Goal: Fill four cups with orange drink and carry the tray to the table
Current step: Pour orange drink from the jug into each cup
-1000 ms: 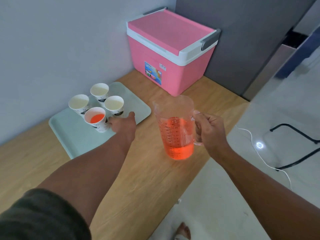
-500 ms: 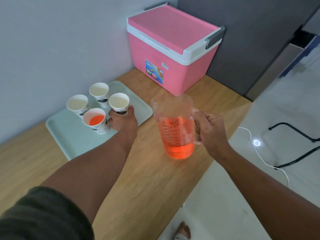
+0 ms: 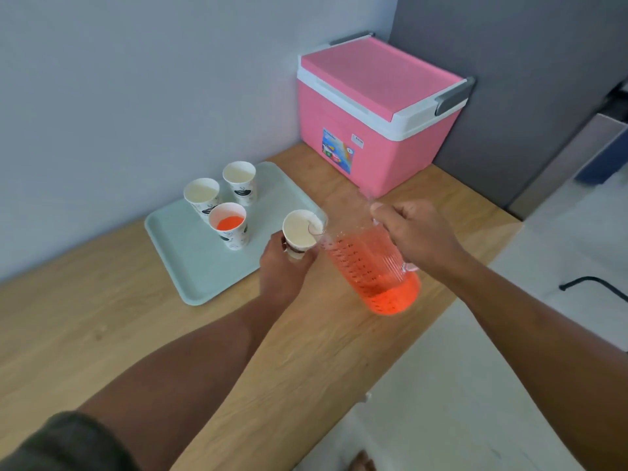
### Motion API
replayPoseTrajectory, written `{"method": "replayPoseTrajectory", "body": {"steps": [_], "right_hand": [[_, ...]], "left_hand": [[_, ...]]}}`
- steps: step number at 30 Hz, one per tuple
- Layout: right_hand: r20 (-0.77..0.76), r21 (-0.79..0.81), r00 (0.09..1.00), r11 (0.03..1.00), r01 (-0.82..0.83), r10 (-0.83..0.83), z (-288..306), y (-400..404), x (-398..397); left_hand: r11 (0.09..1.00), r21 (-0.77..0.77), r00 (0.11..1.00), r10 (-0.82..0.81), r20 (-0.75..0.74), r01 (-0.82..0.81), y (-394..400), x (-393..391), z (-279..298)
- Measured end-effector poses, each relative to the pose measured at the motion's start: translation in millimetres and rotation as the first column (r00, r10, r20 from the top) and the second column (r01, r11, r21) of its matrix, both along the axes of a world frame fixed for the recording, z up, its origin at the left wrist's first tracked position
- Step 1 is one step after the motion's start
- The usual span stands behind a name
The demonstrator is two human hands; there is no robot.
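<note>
A pale green tray (image 3: pixel 190 266) lies on the wooden counter (image 3: pixel 85 321) by the wall. Three paper cups stand on it: two empty ones (image 3: pixel 201 195) (image 3: pixel 239 176) at the back and one (image 3: pixel 228 223) holding orange drink in front. My left hand (image 3: pixel 283 266) grips a fourth empty cup (image 3: pixel 299 232), lifted above the tray's right edge. My right hand (image 3: pixel 413 232) holds the handle of a clear jug (image 3: pixel 370 266) of orange drink, tilted left with its spout over the held cup's rim. No liquid shows in that cup.
A pink cooler box (image 3: pixel 377 110) with a white rim and grey handle stands at the counter's back corner against a grey panel. The counter's right edge drops to a pale floor, where a black chair leg (image 3: pixel 591 287) shows.
My left hand has lifted the right-hand cup off the tray and brought it right. My right hand has tilted the jug left until its spout reaches the cup.
</note>
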State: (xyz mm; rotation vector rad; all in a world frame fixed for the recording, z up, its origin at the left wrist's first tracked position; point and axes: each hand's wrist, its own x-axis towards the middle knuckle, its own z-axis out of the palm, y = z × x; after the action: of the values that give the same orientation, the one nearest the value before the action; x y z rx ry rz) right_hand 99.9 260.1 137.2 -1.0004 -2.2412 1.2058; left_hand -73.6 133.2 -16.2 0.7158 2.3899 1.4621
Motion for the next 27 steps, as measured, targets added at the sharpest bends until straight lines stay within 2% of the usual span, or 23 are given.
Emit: {"method": "replayPoseTrajectory", "body": {"steps": [7,12,27], "right_hand": [[0.213,0.087,0.97,0.987,-0.137,0.116,16,-20,-7],[0.323,0.175,0.937,0.964,-0.199,0.135,23,-37,-18],[0.397,0.199,0.899,0.94,-0.278,0.182,22,-56,-27]], "left_hand": [[0.998,-0.062,0.999,-0.032,-0.002,0.032,-33,14,-2],[0.994,-0.101,0.999,-0.03,0.015,0.032,-57,20,-4],[0.991,-0.133,0.999,-0.028,-0.027,0.024,-94,17,-5]]}}
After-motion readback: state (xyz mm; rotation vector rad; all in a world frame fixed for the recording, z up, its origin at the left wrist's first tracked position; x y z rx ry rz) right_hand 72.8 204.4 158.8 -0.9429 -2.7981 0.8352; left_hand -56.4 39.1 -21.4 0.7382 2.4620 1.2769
